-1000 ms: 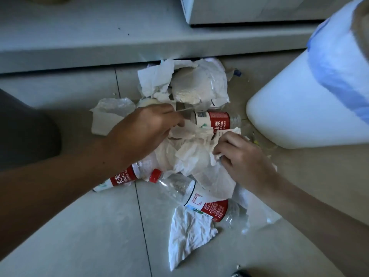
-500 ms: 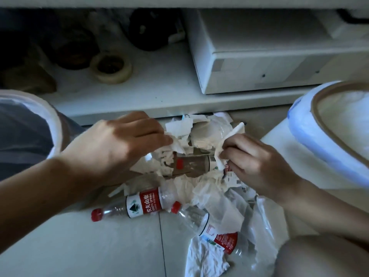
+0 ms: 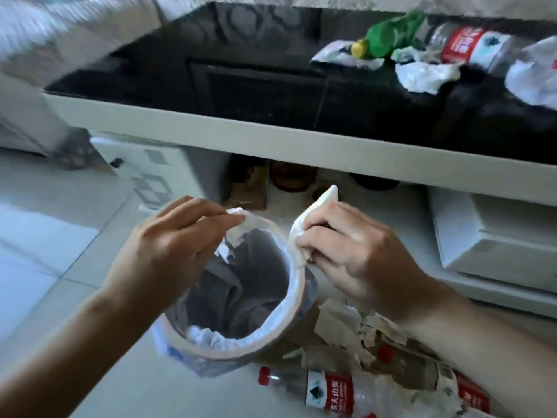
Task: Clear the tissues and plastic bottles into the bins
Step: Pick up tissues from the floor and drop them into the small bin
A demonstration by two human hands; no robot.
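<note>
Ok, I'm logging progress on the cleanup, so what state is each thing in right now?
Left hand: pinching a tissue over the bin.
Right hand: gripping a tissue wad beside the rim.
Bin: upright, open, lined.
Floor bottle: lying down, capped.
Green bottle: lying on the table.
Floor tissues: not yet cleared.

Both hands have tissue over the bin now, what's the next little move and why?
Probably let go with the left hand first: its tissue scrap hangs pinched right over the open mouth of the lined bin. The right hand grips its tissue wad nearer the rim, so it likely needs a small shift inward before releasing.
</note>
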